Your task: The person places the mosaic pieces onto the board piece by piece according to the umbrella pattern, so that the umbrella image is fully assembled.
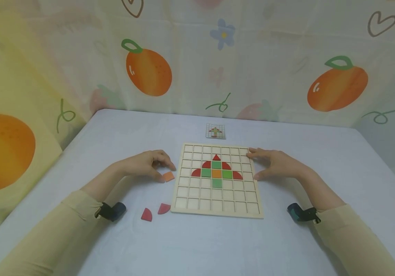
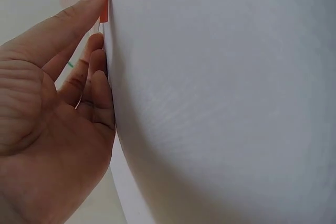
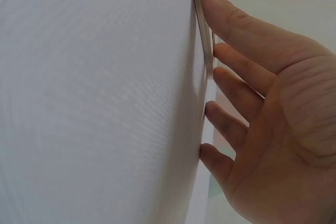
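Note:
My left hand (image 1: 145, 164) has its thumb and forefinger at an orange square tile (image 1: 168, 176), pinching it low over the table left of the grid board. In the left wrist view the thumb (image 2: 86, 6) overlaps the orange tile (image 2: 104, 11); the forefinger's contact is hidden. My right hand (image 1: 278, 164) rests at the right edge of the wooden grid board (image 1: 192, 191), thumb and fingertips touching its rim, fingers spread. On the board lie a red triangle (image 1: 216, 157), red quarter-circles (image 1: 196, 173), green squares (image 1: 217, 183) and an orange square (image 1: 216, 173), arranged symmetrically.
Two loose red quarter-circle pieces (image 1: 146, 214) lie on the white table (image 1: 211, 245) near the board's lower left corner. A small picture card (image 1: 215, 131) with a grid pattern lies behind the board. A fruit-printed curtain (image 1: 197, 76) hangs at the back.

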A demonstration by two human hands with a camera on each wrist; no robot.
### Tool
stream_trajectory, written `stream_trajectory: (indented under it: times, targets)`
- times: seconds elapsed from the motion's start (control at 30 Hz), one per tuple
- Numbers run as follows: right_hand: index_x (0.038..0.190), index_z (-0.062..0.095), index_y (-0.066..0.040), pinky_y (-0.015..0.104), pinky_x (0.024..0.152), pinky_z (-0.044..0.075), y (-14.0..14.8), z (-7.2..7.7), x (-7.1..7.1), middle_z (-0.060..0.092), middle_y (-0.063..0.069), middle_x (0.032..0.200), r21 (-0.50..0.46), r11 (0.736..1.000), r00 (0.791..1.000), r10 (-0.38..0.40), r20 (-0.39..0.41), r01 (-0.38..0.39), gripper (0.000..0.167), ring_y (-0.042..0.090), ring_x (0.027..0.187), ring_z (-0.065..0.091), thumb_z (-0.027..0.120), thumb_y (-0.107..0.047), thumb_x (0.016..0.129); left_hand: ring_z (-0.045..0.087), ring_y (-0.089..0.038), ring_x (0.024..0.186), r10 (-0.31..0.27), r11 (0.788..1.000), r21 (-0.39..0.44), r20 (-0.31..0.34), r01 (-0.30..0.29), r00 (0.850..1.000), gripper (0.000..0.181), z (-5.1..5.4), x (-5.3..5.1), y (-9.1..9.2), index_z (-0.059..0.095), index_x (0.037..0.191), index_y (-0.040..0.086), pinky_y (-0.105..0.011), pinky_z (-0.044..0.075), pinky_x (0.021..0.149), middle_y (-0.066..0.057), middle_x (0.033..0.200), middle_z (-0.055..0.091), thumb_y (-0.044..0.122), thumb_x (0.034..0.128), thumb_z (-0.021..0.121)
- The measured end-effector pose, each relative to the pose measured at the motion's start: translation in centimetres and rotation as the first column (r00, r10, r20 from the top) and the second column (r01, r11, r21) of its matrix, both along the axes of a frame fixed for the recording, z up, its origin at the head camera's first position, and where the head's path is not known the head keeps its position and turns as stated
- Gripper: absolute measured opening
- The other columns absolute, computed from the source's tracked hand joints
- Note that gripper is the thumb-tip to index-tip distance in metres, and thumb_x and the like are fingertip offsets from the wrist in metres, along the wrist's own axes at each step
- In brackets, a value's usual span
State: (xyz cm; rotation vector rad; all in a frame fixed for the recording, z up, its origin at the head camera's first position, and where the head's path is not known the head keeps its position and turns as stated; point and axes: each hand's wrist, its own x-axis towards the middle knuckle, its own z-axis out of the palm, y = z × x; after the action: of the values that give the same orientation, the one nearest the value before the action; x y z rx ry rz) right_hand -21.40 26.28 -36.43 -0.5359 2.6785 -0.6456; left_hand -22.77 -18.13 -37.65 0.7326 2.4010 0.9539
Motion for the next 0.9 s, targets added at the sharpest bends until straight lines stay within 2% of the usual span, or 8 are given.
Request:
stream_trajectory:
  times: [0.17,0.43,0.73,0.9]
  targets:
    - [0.154,0.052,-0.015,0.071,0.123,0.025,0.0,0.0,-0.05,0.035,0.009,0.17,0.001,1.0,1.0,-0.002,0.001,0.002,0.084,0.044,0.16,0.024,0.086,-0.042,0.083,0.053,-0.023,0.116,-0.001,1.0,0.003,-0.002,0.001,1.0,0.034,-0.05,0.03,0.08,0.077,0.119,0.014,-0.036,0.044,0.098,-0.008,0.126,0.064,0.012,0.0857,0.083]
    - [0.154,0.052,-0.014,0.071,0.123,0.025,-0.03,-0.08,-0.05,0.036,0.01,0.17,0.001,1.0,1.0,-0.002,0.0,0.002,0.084,0.044,0.16,0.024,0.087,-0.042,0.083,0.052,-0.024,0.116,0.005,1.0,-0.002,-0.004,-0.005,1.0,0.026,0.23,0.29,0.3,0.077,0.109,0.015,-0.037,0.044,0.102,-0.008,0.124,0.062,0.008,0.0845,0.081]
    - [0.154,0.052,-0.014,0.071,0.123,0.025,-0.02,-0.17,-0.05,0.036,0.009,0.17,0.006,1.0,1.0,-0.011,0.001,0.011,0.084,0.044,0.16,0.023,0.086,-0.042,0.083,0.052,-0.025,0.116,0.041,0.998,-0.041,-0.012,-0.042,0.999,0.022,0.28,0.4,0.58,0.074,0.104,0.014,-0.039,0.043,0.105,-0.006,0.119,0.063,0.008,0.0834,0.081]
    - [0.155,0.052,-0.015,0.071,0.123,0.024,-0.01,-0.2,-0.06,0.035,0.008,0.17,0.005,1.0,1.0,-0.015,0.003,0.015,0.085,0.043,0.16,0.023,0.087,-0.043,0.082,0.053,-0.023,0.108,0.066,0.997,-0.045,-0.02,-0.067,0.998,0.023,0.31,0.59,0.75,0.072,0.104,0.013,-0.035,0.045,0.096,-0.005,0.108,0.064,0.008,0.0838,0.081]
